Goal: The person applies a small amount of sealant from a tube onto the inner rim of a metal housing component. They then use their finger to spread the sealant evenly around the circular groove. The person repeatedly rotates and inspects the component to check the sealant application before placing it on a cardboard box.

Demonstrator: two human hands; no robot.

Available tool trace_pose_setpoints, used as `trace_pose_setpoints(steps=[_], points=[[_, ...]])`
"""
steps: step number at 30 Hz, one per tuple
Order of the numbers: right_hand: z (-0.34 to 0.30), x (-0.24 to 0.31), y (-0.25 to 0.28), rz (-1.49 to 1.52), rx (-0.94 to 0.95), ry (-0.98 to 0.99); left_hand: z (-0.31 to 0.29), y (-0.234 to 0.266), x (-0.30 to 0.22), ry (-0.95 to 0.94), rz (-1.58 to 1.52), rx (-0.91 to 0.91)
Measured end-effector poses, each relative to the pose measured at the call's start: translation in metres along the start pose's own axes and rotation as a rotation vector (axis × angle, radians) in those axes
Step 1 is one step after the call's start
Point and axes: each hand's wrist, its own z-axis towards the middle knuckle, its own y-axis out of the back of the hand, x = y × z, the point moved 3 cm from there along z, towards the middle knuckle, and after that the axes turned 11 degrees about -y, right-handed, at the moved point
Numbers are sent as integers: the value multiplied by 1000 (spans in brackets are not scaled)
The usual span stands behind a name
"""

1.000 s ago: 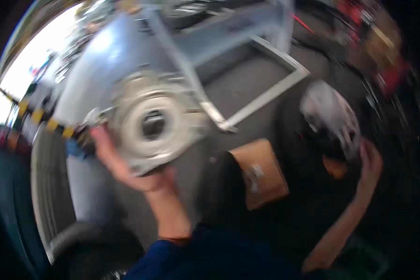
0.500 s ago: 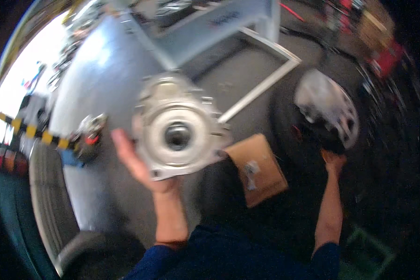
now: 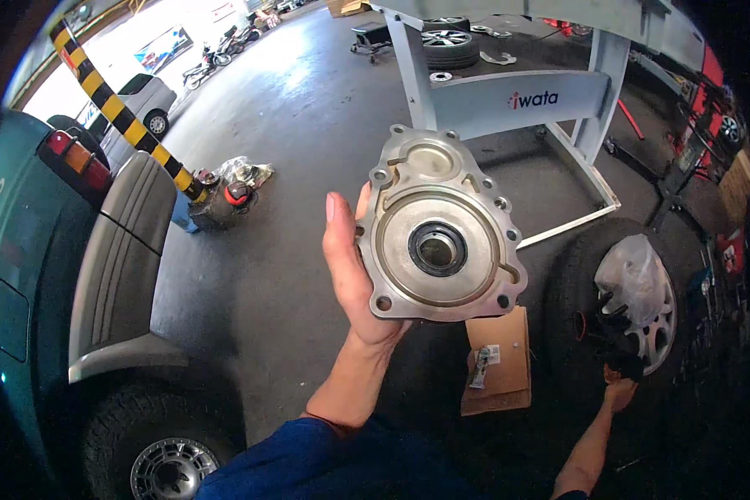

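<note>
- while the left hand (image 3: pixel 360 292) is clamped on the metal housing (image 3: pixel 442 204), the right hand (image 3: pixel 621 393) reaches low on the other side; the two hands are well apart.
- the housing is held up in front of the body, near the middle of the view, its machined face turned to the camera.
- the left thumb runs up along the housing's left edge, with a fingertip showing just behind that edge; the remaining fingers are hidden.
- a black ring (image 3: pixel 413 250) surrounds the housing's central bore; holes line the rim, and a smaller rounded lobe sits at the top.
- the right hand is at a black item (image 3: pixel 627 363) beside the silver wheel (image 3: pixel 663 333); whether the fingers are closed around it, i cannot tell.
- a clear plastic bag (image 3: pixel 632 275) lies on that wheel, which sits inside a dark tyre (image 3: pixel 571 279).
- a piece of cardboard (image 3: pixel 512 362) shows below the housing, with a small clear packet (image 3: pixel 480 368) on it.
- beyond the housing, a grey metal stand (image 3: pixel 483 104) stands on the dark floor (image 3: pixel 258 250).
- at the left are a green vehicle (image 3: pixel 29 242) and a striped post (image 3: pixel 117 106).
</note>
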Motion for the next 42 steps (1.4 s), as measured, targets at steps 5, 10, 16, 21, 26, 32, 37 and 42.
trace_pose_setpoints(steps=[5,10,16,21,26,32,37,42], points=[[4,-9,4,167,168,-202,4,1,2,5,-74,77],[21,-12,-7,146,165,-97,6,3,-5,-23,-101,161],[-9,7,44,171,143,-141,7,-16,-5,35,-84,-12],[4,-13,27,122,130,-144,6,-11,-2,40,-90,9],[18,-20,-3,168,126,-212,4,-11,-3,32,-62,32],[50,-47,-58,302,244,-293,4,-6,-4,23,-35,97],[60,-62,-59,418,86,-315,3,-1,-6,-4,-11,128],[42,-40,-47,474,242,-306,2,-21,-6,107,-11,-179]])
